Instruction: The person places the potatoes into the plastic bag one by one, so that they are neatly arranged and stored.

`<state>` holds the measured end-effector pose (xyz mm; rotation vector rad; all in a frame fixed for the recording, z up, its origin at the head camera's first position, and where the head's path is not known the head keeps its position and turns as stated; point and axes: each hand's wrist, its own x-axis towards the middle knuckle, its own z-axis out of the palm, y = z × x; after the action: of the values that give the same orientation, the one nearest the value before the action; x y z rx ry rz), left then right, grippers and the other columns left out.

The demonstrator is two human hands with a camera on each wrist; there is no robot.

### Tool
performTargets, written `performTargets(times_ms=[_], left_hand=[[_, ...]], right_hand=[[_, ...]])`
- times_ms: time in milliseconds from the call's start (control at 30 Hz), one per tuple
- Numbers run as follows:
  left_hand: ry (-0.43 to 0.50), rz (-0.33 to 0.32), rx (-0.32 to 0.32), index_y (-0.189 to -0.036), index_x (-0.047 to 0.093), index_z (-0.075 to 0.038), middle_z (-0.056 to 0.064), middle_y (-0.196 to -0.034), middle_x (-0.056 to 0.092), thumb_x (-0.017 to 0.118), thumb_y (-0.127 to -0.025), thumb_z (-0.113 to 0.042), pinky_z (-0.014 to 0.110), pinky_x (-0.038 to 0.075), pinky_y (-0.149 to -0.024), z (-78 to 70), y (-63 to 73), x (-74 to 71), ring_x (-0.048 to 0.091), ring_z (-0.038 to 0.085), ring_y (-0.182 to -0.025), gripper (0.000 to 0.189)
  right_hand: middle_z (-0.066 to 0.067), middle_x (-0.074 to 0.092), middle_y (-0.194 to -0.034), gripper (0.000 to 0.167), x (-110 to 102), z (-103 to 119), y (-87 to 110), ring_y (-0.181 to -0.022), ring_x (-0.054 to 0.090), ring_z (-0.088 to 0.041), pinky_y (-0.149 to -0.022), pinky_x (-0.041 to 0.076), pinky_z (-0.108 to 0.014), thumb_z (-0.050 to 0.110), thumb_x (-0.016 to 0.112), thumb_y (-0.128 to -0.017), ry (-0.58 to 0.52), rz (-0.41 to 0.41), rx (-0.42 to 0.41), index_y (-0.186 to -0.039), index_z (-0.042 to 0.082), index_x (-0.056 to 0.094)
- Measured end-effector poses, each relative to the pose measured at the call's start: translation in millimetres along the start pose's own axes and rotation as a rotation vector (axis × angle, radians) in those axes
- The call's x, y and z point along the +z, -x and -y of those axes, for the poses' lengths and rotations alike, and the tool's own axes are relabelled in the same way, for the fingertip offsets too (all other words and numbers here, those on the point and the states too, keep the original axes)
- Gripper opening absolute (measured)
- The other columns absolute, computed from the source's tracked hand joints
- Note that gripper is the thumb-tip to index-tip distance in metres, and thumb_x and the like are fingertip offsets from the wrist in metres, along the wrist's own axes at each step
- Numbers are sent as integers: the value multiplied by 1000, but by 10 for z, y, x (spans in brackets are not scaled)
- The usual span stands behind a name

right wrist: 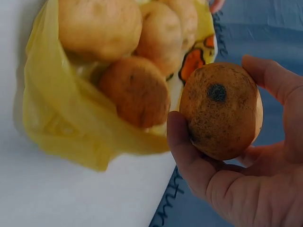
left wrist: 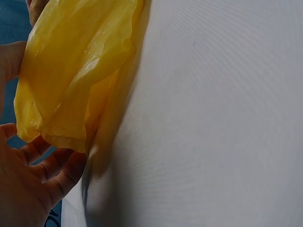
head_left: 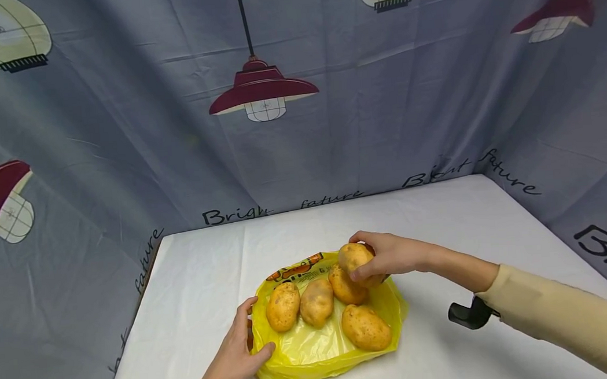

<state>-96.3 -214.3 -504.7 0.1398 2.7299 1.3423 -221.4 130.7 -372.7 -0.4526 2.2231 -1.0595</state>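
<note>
My right hand (head_left: 393, 253) grips a potato (head_left: 354, 257) above the far right part of a yellow plastic bag (head_left: 308, 346). In the right wrist view, this potato (right wrist: 220, 111) shows a dark round spot, with fingers and thumb around its sides. Inside the spread bag lie several more potatoes, including one at the left (head_left: 283, 307), one beside it (head_left: 317, 303) and one at the near right (head_left: 366, 328). My left hand (head_left: 233, 350) holds the bag's left side, thumb over the rim and fingers outside. The left wrist view shows its fingers (left wrist: 64, 177) against the yellow plastic.
A white-covered table (head_left: 200, 288) lies under the bag. Behind it and at both sides hangs a grey-blue curtain (head_left: 362, 122) printed with lamps and lettering. A black strap piece (head_left: 470, 314) juts from the right wrist near the beige sleeve (head_left: 556, 313).
</note>
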Motion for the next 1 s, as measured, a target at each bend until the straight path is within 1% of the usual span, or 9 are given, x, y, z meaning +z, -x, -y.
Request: performTargets(times_ms=[100, 300, 433, 533, 600, 733, 833, 1000], left_hand=[[0, -2, -3, -154, 22, -22, 7, -140, 47, 78, -84, -26, 46, 43, -96, -1, -1, 1, 52, 17, -107, 90], [1, -3, -4, -154, 22, -21, 8, -141, 47, 78, -84, -26, 48, 43, -97, -4, 0, 8, 52, 19, -109, 90], [3, -2, -7, -154, 22, -22, 9, -142, 46, 78, -84, -27, 49, 42, -98, -3, 4, 12, 52, 19, -110, 89], [0, -3, -6, -154, 22, -22, 7, -142, 46, 78, -84, -27, 49, 43, -97, -3, 7, 10, 52, 18, -108, 89], [0, -4, -3, -154, 22, -21, 7, -142, 46, 78, -84, -27, 48, 43, -97, -4, 11, 7, 52, 18, -108, 90], [-1, -5, 7, -154, 23, -20, 6, -139, 48, 78, -84, -26, 46, 43, -97, -6, 17, 0, 53, 16, -108, 90], [10, -3, 16, -154, 22, -20, 5, -136, 50, 78, -84, -25, 44, 45, -96, -8, 18, -2, 54, 16, -107, 90], [36, 2, 20, -154, 23, -20, 4, -130, 52, 78, -84, -23, 39, 46, -95, -6, 24, 2, 56, 15, -106, 89]], right_hand=[[-9, 61, -114, 66, 77, 52, 1, -96, 62, -22, -74, 57, -37, 29, 82, -83, 29, 19, -22, -136, 9, 47], [-3, 62, -108, 62, 236, 103, -10, -94, 61, -19, -78, 53, -36, 31, 83, -81, 100, 38, -51, -132, 14, 51], [-2, 62, -107, 62, 348, 144, 6, -94, 60, -19, -80, 52, -38, 30, 83, -79, 109, 69, -61, -131, 15, 52], [-2, 61, -108, 60, 432, 181, 19, -95, 60, -19, -81, 52, -39, 29, 84, -79, 101, 98, -77, -128, 15, 53], [-1, 60, -108, 59, 491, 209, 28, -95, 60, -18, -81, 52, -38, 30, 84, -78, 116, 118, -87, -127, 17, 54], [4, 59, -108, 62, 612, 248, 53, -94, 58, -14, -80, 51, -36, 35, 84, -76, 200, 147, -109, -128, 21, 54], [8, 59, -106, 63, 690, 256, 64, -92, 57, -11, -79, 50, -33, 37, 85, -75, 256, 162, -145, -129, 22, 54], [12, 58, -106, 65, 794, 248, 67, -91, 56, -7, -79, 49, -29, 34, 87, -76, 294, 182, -211, -130, 21, 55]])
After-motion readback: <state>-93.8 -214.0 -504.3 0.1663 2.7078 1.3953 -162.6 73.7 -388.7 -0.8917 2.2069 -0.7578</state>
